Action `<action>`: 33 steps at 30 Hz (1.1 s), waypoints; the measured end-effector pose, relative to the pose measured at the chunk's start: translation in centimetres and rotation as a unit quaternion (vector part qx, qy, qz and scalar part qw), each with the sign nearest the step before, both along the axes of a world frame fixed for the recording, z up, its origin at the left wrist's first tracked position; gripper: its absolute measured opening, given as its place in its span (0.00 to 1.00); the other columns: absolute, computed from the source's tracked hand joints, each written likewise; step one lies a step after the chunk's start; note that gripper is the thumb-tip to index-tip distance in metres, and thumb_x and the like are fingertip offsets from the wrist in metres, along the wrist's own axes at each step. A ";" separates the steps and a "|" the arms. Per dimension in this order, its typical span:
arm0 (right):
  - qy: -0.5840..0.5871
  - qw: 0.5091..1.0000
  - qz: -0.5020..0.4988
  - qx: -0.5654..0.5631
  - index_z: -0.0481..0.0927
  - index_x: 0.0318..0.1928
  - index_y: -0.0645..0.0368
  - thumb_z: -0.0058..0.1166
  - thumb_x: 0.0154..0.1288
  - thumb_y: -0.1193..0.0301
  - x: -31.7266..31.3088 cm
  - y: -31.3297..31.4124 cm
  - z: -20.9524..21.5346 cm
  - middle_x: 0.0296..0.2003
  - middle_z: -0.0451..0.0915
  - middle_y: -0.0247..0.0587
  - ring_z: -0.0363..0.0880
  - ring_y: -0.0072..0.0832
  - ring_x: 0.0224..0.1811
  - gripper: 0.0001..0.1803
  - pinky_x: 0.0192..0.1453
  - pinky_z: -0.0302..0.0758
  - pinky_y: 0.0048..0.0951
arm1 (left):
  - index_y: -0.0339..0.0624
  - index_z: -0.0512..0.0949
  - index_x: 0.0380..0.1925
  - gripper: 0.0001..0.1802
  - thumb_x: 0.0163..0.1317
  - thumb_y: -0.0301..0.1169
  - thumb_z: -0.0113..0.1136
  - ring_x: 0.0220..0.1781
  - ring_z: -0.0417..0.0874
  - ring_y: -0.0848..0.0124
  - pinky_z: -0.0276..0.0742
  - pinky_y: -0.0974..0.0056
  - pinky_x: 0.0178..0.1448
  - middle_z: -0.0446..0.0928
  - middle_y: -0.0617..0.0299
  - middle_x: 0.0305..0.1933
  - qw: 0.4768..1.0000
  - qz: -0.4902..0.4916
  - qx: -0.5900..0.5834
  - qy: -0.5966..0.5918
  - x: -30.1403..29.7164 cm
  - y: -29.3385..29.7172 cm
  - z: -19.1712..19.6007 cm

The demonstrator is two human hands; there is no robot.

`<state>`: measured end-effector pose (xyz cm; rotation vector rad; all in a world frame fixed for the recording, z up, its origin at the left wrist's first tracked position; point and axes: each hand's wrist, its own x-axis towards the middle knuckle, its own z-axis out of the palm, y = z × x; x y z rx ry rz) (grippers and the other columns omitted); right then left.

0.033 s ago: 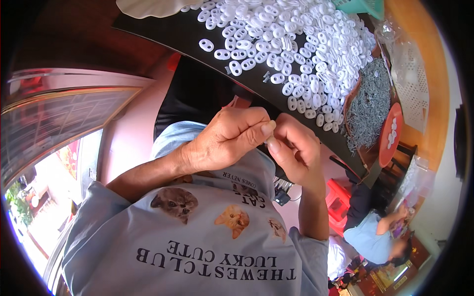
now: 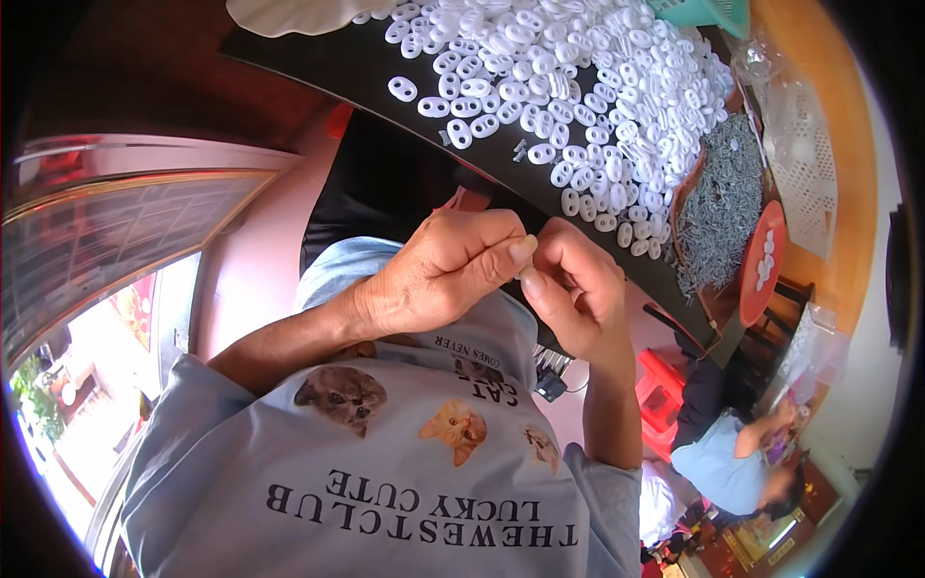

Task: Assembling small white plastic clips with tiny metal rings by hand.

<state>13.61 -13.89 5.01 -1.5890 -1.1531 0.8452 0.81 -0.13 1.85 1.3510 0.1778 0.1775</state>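
Both hands meet in front of my body, near the dark table's (image 2: 318, 72) front edge. My left hand (image 2: 458, 265) is closed, its thumb pressed against the curled index finger. Touching it or almost touching it, my right hand (image 2: 581, 289) is closed too, thumb against bent fingers. Whatever lies between the fingertips is too small and too covered to make out. Beyond the hands, a large heap of white oval plastic pieces (image 2: 540, 58), each with two holes, spreads over the table. To its right lies a pile of small grey metal screws (image 2: 727, 207).
A red-orange plate (image 2: 758, 289) with several white pieces stands at the table's right end. A green basket (image 2: 718, 13) is at the far right, a cream dish (image 2: 308, 13) at the far left. A red stool (image 2: 659, 405) and another person (image 2: 727, 462) are at lower right.
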 end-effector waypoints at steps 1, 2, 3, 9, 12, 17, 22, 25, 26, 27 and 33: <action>0.013 1.000 -0.017 -0.012 0.70 0.28 0.64 0.55 0.61 0.79 -0.2 0.1 0.1 0.24 0.66 0.33 0.61 0.18 0.21 0.08 0.25 0.56 0.21 | 0.36 0.71 0.27 0.13 0.71 0.30 0.51 0.24 0.65 0.70 0.67 0.65 0.30 0.67 0.61 0.22 1.000 0.005 -0.004 0.007 0.0 0.0 -0.2; 0.026 0.999 -0.033 -0.024 0.68 0.27 0.63 0.55 0.62 0.78 -0.3 0.1 0.2 0.25 0.66 0.32 0.60 0.16 0.22 0.09 0.25 0.55 0.20 | 0.36 0.71 0.27 0.13 0.71 0.30 0.51 0.24 0.65 0.70 0.67 0.65 0.30 0.67 0.61 0.22 1.000 0.004 -0.004 0.006 0.0 0.1 -0.2; 0.025 0.999 -0.034 -0.025 0.68 0.27 0.63 0.55 0.62 0.78 -0.3 0.2 0.2 0.25 0.66 0.32 0.60 0.16 0.22 0.09 0.25 0.55 0.20 | 0.36 0.71 0.28 0.12 0.70 0.30 0.52 0.24 0.66 0.70 0.67 0.65 0.30 0.67 0.60 0.22 1.000 0.001 0.006 0.018 0.0 0.1 -0.2; -0.072 0.997 -0.006 -0.010 0.73 0.33 0.65 0.56 0.60 0.80 1.1 0.3 0.8 0.26 0.68 0.35 0.63 0.19 0.21 0.04 0.24 0.60 0.21 | 0.35 0.73 0.31 0.06 0.67 0.26 0.53 0.25 0.71 0.69 0.67 0.65 0.30 0.69 0.58 0.24 0.998 -0.011 0.057 -0.007 0.2 0.8 0.3; -0.100 0.994 0.013 -0.038 0.74 0.34 0.64 0.54 0.62 0.80 2.5 0.6 1.9 0.25 0.69 0.36 0.67 0.23 0.22 0.03 0.25 0.63 0.24 | 0.34 0.73 0.32 0.04 0.65 0.23 0.52 0.25 0.72 0.71 0.68 0.65 0.30 0.70 0.58 0.24 1.000 -0.018 0.024 -0.007 0.3 0.8 0.0; -0.284 0.957 -0.051 -0.040 0.74 0.36 0.65 0.52 0.64 0.80 7.2 3.4 2.5 0.28 0.70 0.38 0.69 0.23 0.27 0.02 0.31 0.66 0.24 | 0.33 0.73 0.31 0.04 0.65 0.23 0.52 0.26 0.70 0.76 0.67 0.67 0.30 0.70 0.61 0.25 0.999 -0.010 -0.023 0.021 0.1 0.9 0.1; -0.446 0.885 -0.027 -0.129 0.76 0.38 0.60 0.52 0.64 0.75 10.0 5.0 2.7 0.34 0.74 0.44 0.76 0.47 0.33 0.03 0.37 0.72 0.41 | 0.33 0.73 0.30 0.04 0.64 0.23 0.53 0.26 0.70 0.76 0.67 0.67 0.30 0.69 0.62 0.24 0.999 0.005 -0.037 0.019 -0.1 1.0 0.1; -0.467 0.869 -0.015 -0.163 0.76 0.39 0.59 0.52 0.65 0.73 10.8 5.6 2.6 0.36 0.75 0.43 0.76 0.47 0.35 0.04 0.40 0.72 0.43 | 0.34 0.73 0.31 0.05 0.67 0.22 0.52 0.23 0.63 0.83 0.60 0.73 0.25 0.68 0.70 0.21 1.000 0.015 -0.015 -0.017 -0.1 0.7 -0.6; -0.482 0.859 -0.018 -0.170 0.76 0.39 0.59 0.52 0.64 0.73 10.8 5.7 2.6 0.36 0.75 0.43 0.76 0.47 0.35 0.05 0.40 0.72 0.43 | 0.34 0.73 0.31 0.05 0.67 0.22 0.52 0.23 0.63 0.83 0.60 0.73 0.25 0.68 0.70 0.21 1.000 0.014 -0.016 -0.018 -0.1 0.6 -0.6; -0.482 0.859 -0.018 -0.170 0.76 0.39 0.59 0.52 0.64 0.73 10.7 5.9 2.7 0.36 0.75 0.43 0.76 0.47 0.35 0.05 0.40 0.72 0.43 | 0.34 0.73 0.30 0.05 0.67 0.23 0.52 0.23 0.64 0.83 0.61 0.72 0.25 0.68 0.70 0.21 1.000 0.014 -0.008 -0.021 -0.1 0.6 -0.7; -0.478 0.861 0.012 -0.174 0.75 0.39 0.63 0.53 0.63 0.76 10.5 6.0 3.7 0.34 0.73 0.44 0.75 0.40 0.32 0.05 0.37 0.71 0.33 | 0.34 0.73 0.30 0.06 0.67 0.23 0.53 0.23 0.65 0.83 0.61 0.72 0.26 0.68 0.69 0.21 1.000 0.014 0.011 -0.011 -0.1 1.0 -0.4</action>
